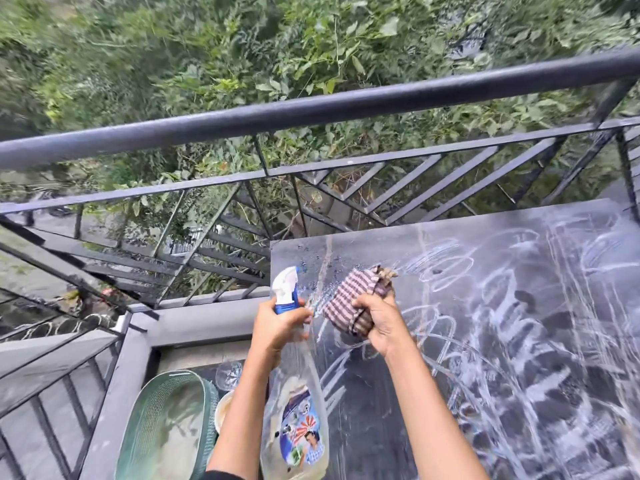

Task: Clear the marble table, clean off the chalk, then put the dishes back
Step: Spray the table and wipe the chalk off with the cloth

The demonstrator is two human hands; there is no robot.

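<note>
Table (381, 244) shows no dishes on the part in view, so I judge the clearing step done. Dishes wait down at the left, off the table: a green basket (166, 427), a clear glass (228, 374) just behind it, and a pale bowl (221, 410) half hidden by my arm.

Cleaning is only starting. Chalk scribbles (519, 358) cover nearly the whole dark top, thick to the right and near me. Only the far left corner looks wet, with droplets and less chalk.

My left hand (277, 323) is wrapped round the neck of the spray bottle (294, 410), a finger on the trigger, nozzle aimed at that corner. My right hand (377, 323) is clamped on a bunched striped cloth (349, 299), held just over the table beside the nozzle. I cannot tell if the cloth touches the surface.

Left to do, as I judge it: spray and wipe almost the full top, then lift the dishes back on. The railing (311, 109) runs just behind the table.
</note>
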